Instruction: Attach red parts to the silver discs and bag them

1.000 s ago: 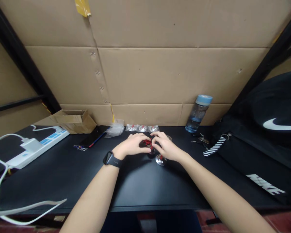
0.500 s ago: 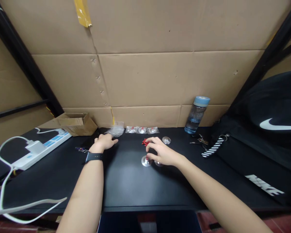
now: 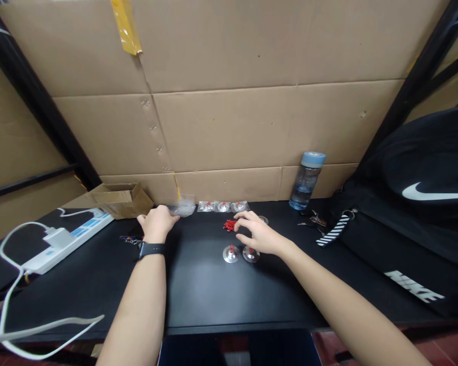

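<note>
My left hand (image 3: 158, 223), wearing a dark watch, is at the back left of the desk. Its thumb and index finger close at the edge of a clear plastic bag (image 3: 183, 207); the other fingertips are mostly hidden. My right hand (image 3: 257, 234) hovers with fingers apart and holds nothing. Just left of its fingertips lies a small pile of red cords (image 3: 229, 225). Nearer to me lie two silver finger cymbals with red loops, a left one (image 3: 231, 253) and a right one (image 3: 251, 254). Another silver disc (image 3: 264, 220) is partly hidden behind my right hand.
Several bagged cymbals (image 3: 223, 206) line the back by the cardboard wall. A cardboard box (image 3: 127, 201) and a white power strip (image 3: 68, 244) are at left. To the right are a water bottle (image 3: 306, 183), keys (image 3: 316, 219) and a black backpack (image 3: 412, 239).
My right hand has let go of the red loop of the left cymbal and lifted back, uncovering both near cymbals. My left hand's thumb has drawn in at the plastic bag.
</note>
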`<move>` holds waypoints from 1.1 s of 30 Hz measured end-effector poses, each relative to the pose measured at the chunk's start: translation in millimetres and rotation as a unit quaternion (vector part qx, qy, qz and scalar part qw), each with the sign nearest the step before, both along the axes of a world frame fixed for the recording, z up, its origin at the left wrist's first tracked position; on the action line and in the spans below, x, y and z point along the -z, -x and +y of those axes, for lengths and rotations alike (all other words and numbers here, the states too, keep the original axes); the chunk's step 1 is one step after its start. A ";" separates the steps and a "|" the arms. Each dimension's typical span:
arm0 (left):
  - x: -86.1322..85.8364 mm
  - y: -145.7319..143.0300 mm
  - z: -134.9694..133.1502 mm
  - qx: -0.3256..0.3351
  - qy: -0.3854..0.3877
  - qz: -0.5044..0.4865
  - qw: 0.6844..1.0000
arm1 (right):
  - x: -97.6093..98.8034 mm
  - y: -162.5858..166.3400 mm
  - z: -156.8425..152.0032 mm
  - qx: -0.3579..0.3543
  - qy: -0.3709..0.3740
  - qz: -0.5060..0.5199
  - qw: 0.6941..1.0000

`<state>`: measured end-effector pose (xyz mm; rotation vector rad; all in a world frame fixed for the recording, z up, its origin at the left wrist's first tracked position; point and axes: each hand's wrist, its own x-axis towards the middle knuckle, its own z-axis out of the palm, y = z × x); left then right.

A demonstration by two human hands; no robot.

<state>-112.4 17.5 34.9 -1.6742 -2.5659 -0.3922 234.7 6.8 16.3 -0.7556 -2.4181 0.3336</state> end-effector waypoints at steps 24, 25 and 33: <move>5.2 -141.8 -40.4 0.524 -0.063 -0.009 0.849 | -15.5 -28.3 7.9 0.018 0.113 -0.201 0.973; 5.9 -144.0 -42.2 0.530 -0.053 0.005 0.846 | -15.1 -27.3 7.7 0.019 0.111 -0.200 0.973; 5.8 -143.9 -44.3 0.514 0.033 0.022 0.857 | -17.1 -19.8 3.4 -0.002 0.116 -0.247 0.962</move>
